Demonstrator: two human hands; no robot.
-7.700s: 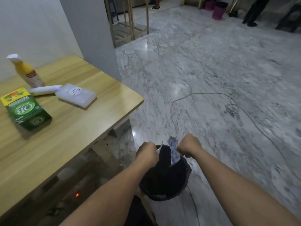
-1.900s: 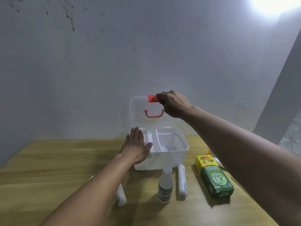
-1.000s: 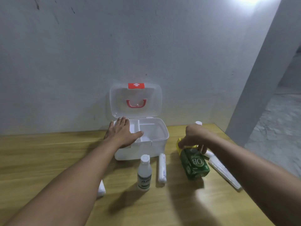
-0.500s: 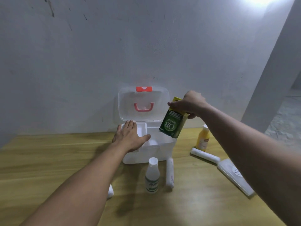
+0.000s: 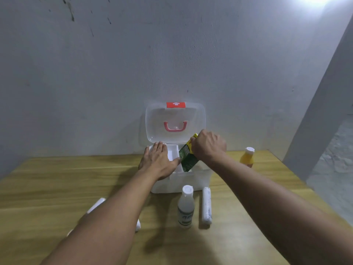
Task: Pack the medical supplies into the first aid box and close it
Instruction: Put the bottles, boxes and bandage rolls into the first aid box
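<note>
The white first aid box stands open against the wall, its clear lid upright with a red handle and red latch. My left hand lies flat on the box's left rim, fingers spread. My right hand grips the top of a green and yellow carton, which is tilted with its lower end inside the box's right compartment. In front of the box stand a clear bottle with a white cap and a white bandage roll.
A yellow bottle stands at the right of the box. Another white roll lies partly hidden under my left forearm. The wooden table ends at the right, beside a grey pillar. The wall is close behind the box.
My right hand has lowered the green carton from above the box into its right compartment. My left hand has stayed on the box's rim.
</note>
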